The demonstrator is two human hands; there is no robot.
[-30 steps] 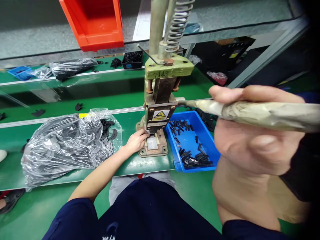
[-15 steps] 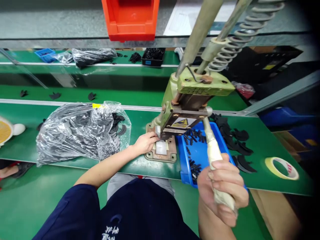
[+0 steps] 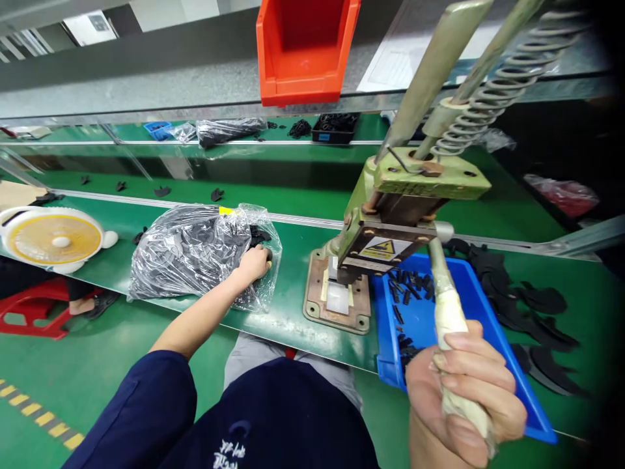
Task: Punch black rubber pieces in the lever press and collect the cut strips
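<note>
A green hand press (image 3: 390, 215) stands on the green bench, its base plate (image 3: 317, 293) bolted down with a white block under the ram. My right hand (image 3: 463, 391) is wrapped round the press's tape-covered lever handle (image 3: 446, 312), low and close to me. My left hand (image 3: 254, 264) reaches into the mouth of a clear plastic bag (image 3: 195, 254) full of flat black parts, fingers curled among them. What the fingers hold is hidden.
A blue tray (image 3: 488, 339) with small black pieces sits right of the press. Larger black curved parts (image 3: 527, 306) lie beyond it. An orange bin (image 3: 305, 52) hangs on the shelf above. A white and yellow fan (image 3: 53, 238) stands at left. Loose black parts ride the belt behind.
My left hand left the press base and moved left into the bag. My right hand brought the lever down from level to a low position. My view swung left.
</note>
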